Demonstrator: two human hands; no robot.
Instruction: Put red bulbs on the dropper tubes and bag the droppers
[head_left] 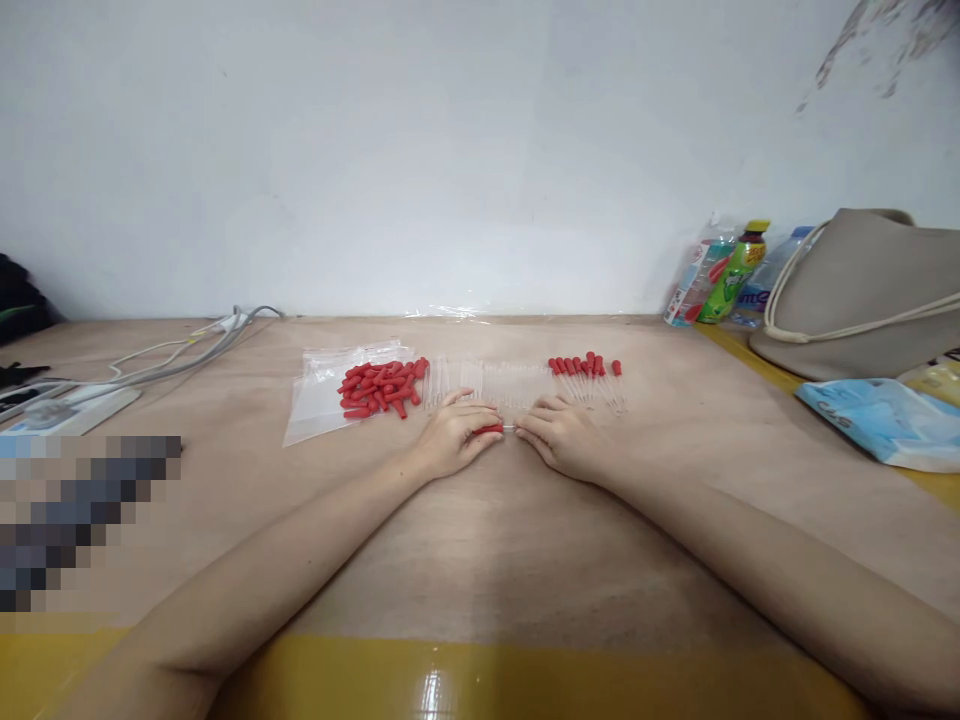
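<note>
Dead centre of the frame, the left hand (pixel 459 435) has thumb and fingers pinching a red bulb (pixel 490 429), its rounded red side showing right between the fingertips. And facing it, just right of centre, the right hand (pixel 559 435), fingers drawn together, pinching a thin clear tube (pixel 509 428)! A short stretch of that tube shows in the narrow gap between the hands, lying level with the bulb. Just beyond the fingertips, higher in the frame, runs a row of clear tubes (pixel 517 383). Up and left of the left hand sits a heap of red bulbs (pixel 379 388), partly over a clear plastic bag (pixel 311 410). Above and right of the right hand, red-topped droppers (pixel 590 362) lie side by side on the wooden table (pixel 487 550).
</note>
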